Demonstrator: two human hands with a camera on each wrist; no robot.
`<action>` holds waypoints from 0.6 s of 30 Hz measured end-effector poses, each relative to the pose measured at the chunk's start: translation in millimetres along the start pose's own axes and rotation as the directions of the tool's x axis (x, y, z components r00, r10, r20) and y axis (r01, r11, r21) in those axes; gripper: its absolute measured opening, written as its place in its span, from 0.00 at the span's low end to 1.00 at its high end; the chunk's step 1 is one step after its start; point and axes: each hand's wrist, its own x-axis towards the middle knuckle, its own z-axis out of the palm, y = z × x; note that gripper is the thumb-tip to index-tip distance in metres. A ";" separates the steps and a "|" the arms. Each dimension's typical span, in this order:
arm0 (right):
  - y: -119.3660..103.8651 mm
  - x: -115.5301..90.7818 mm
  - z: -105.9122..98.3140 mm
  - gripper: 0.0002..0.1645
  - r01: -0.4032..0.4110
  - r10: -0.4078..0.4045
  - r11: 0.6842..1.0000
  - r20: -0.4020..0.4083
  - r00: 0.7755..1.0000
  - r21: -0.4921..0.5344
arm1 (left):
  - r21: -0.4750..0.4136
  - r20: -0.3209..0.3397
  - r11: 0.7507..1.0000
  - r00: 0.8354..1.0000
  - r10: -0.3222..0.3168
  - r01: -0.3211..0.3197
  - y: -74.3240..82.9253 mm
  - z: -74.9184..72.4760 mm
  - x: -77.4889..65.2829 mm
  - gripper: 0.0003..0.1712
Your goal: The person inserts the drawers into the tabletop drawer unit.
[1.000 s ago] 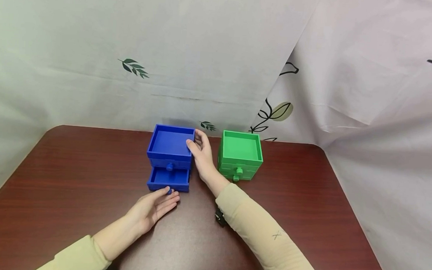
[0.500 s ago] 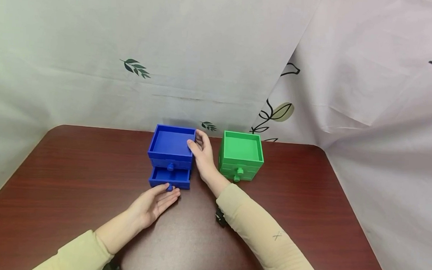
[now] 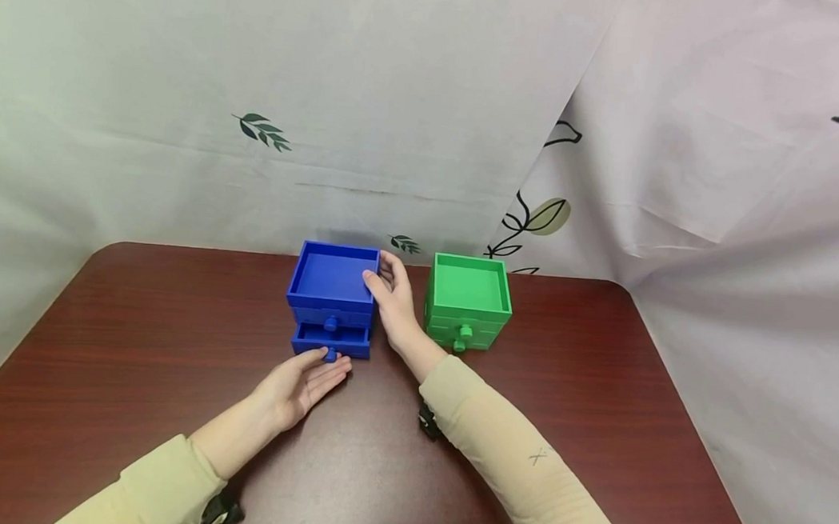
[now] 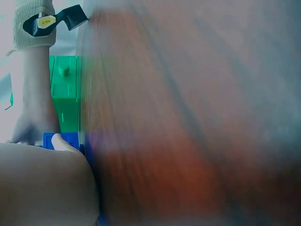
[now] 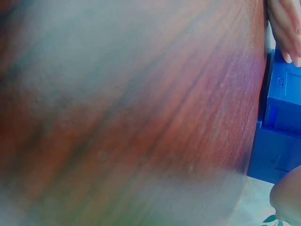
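Observation:
A small blue drawer cabinet (image 3: 334, 277) stands at the back of the table, with a shallow tray top. Its lower drawer (image 3: 331, 345) is partly pulled out; the upper one is closed. My left hand (image 3: 292, 390) pinches the lower drawer's knob (image 3: 330, 354) between thumb and forefinger, the other fingers stretched out beneath. With the thumb over its top rim and fingers along its right side, my right hand (image 3: 397, 305) holds the cabinet. Seen from the right wrist, the drawer (image 5: 287, 92) juts out toward the left hand's fingertips (image 5: 296, 61).
A similar green drawer cabinet (image 3: 470, 289) stands just right of my right hand, its drawers closed. The brown table (image 3: 564, 367) ends at a pale cloth backdrop (image 3: 342, 113). Dark straps sit near both wrists.
The lower blue drawer has slid inward, with my left hand moving forward on its knob. My right hand stays in place on the cabinet.

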 end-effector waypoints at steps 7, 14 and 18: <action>-1.1 0.5 -1.0 0.37 0.004 -0.004 1.000 -0.003 1.000 0.002 | -0.008 -0.004 1.000 1.000 -0.010 0.010 2.1 1.4 1.6 0.06; 0.4 -0.1 -0.7 0.37 0.010 -0.010 1.000 0.002 1.000 0.004 | -0.007 -0.024 1.000 1.000 0.005 -0.005 0.8 1.4 1.4 0.06; 1.4 -0.8 -0.6 0.36 0.011 -0.011 1.000 0.005 1.000 0.007 | 0.020 -0.040 1.000 0.999 0.025 -0.024 -0.6 1.4 0.5 0.07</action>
